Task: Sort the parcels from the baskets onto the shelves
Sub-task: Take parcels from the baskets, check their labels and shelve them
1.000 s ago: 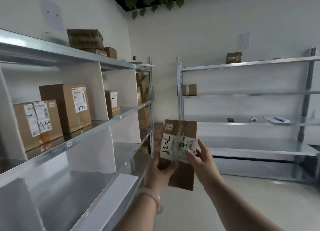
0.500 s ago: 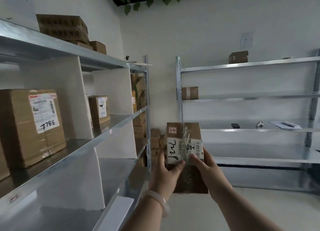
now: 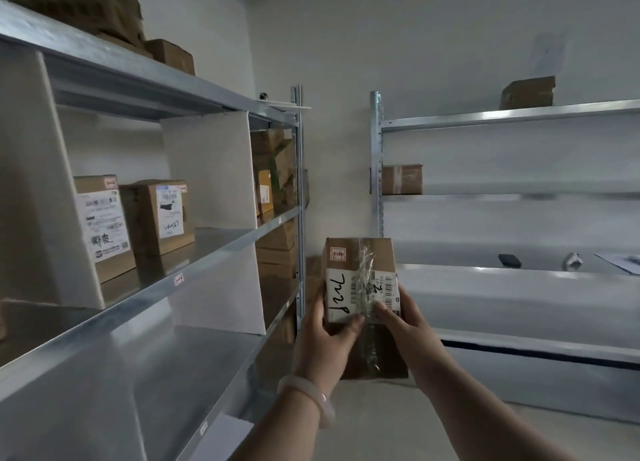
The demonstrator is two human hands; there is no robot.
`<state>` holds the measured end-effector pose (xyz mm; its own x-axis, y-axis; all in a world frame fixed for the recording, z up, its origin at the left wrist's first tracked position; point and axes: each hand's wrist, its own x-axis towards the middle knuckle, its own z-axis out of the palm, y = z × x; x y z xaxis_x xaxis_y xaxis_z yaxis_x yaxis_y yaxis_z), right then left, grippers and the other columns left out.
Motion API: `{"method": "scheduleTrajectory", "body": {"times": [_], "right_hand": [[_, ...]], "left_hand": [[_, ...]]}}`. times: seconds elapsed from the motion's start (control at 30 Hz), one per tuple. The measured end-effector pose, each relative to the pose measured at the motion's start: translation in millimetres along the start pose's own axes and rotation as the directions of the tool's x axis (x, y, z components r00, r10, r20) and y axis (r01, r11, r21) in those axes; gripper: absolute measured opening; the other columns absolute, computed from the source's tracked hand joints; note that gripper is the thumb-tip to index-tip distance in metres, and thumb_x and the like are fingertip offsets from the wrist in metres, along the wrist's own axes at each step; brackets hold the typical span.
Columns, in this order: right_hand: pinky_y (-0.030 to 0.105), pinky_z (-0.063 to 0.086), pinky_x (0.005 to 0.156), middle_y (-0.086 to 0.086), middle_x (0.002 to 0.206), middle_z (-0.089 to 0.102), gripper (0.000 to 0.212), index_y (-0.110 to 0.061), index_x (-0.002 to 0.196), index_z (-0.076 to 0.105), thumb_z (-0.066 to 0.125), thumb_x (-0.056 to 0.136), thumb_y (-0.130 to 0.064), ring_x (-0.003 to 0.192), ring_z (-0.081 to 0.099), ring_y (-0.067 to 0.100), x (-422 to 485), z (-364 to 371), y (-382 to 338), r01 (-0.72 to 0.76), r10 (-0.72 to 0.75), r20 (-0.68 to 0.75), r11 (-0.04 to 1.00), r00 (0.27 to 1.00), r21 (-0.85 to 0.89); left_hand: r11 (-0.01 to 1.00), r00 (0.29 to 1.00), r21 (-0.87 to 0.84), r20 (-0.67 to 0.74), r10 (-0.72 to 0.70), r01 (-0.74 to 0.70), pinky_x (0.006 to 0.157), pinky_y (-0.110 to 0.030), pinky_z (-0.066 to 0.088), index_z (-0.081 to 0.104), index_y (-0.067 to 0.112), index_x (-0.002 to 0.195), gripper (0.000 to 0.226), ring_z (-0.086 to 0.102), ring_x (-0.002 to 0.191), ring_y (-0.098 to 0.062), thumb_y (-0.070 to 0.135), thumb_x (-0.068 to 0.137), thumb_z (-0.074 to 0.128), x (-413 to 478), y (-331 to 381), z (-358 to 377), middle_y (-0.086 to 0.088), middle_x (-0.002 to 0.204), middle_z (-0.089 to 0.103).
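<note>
Brown and made of cardboard, the tall taped parcel (image 3: 362, 287) stands upright in the air, clasped from both sides. The left hand (image 3: 323, 343) grips its left edge, thumb pressed on the lower corner of the white shipping label; its other fingers are hidden behind the box. The right hand (image 3: 408, 322) holds the right edge, its fingertips (image 3: 381, 312) resting on the label just beside the left thumb, over a strip of clear tape. A pale bangle (image 3: 308, 391) circles the left wrist.

To the left of the fingers runs a galvanised steel rack (image 3: 207, 253) split by white divider panels (image 3: 211, 170). Two labelled cardboard boxes (image 3: 162, 215) stand side by side on its middle shelf, well above and left of the hands. More boxes are stacked at the rack's far end, behind the left fingers.

Beyond and right of the fingers stands a second steel rack (image 3: 519, 114). It carries a small taped box (image 3: 401, 179) at its left end and a dark carton (image 3: 528, 92) on top.
</note>
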<state>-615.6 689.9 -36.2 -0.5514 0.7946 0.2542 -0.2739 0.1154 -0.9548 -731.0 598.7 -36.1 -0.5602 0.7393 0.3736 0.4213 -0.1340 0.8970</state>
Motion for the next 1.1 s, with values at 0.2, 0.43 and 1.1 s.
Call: {"method": "scheduleTrajectory", "body": {"times": [0.2, 0.43, 1.1], "right_hand": [[0.026, 0.057, 0.059, -0.001, 0.102, 0.073, 0.043, -0.039, 0.130, 0.046, 0.057, 0.095, -0.017, 0.083, 0.073, 0.015, 107.3, -37.3, 20.7, -0.052, 0.050, 0.102, 0.998, 0.994, 0.021], [0.030, 0.058, 0.063, 0.003, 0.110, 0.071, 0.056, -0.034, 0.143, 0.041, 0.059, 0.093, -0.015, 0.087, 0.073, 0.018, 215.2, -34.1, 70.2, -0.131, 0.122, 0.179, 0.990, 0.976, 0.043], [0.022, 0.057, 0.073, -0.004, 0.102, 0.074, 0.046, -0.029, 0.125, 0.056, 0.063, 0.089, -0.001, 0.094, 0.071, 0.011, 487.2, 27.7, 206.9, -0.168, 0.184, 0.339, 0.983, 0.923, -0.078]], "left_hand": [[0.998, 0.994, 0.007, -0.087, -0.060, 0.061, 0.076, -0.014, 0.052, 0.048, 0.040, 0.127, 0.051, 0.059, 0.108, -0.004, 0.046, 0.082, 0.071, 90.4, -32.9, 44.9, 0.018, 0.115, 0.061], [0.991, 0.972, 0.059, -0.208, -0.106, 0.121, 0.088, -0.033, 0.057, 0.046, 0.045, 0.133, 0.061, 0.060, 0.110, -0.007, 0.058, 0.078, 0.069, 177.5, -96.2, 58.2, 0.022, 0.119, 0.061], [0.982, 0.947, -0.042, -0.258, -0.189, 0.185, 0.086, -0.016, 0.048, 0.032, 0.042, 0.146, 0.080, 0.051, 0.120, -0.005, 0.036, 0.080, 0.077, 398.4, -256.6, 28.6, 0.015, 0.130, 0.055]]}}
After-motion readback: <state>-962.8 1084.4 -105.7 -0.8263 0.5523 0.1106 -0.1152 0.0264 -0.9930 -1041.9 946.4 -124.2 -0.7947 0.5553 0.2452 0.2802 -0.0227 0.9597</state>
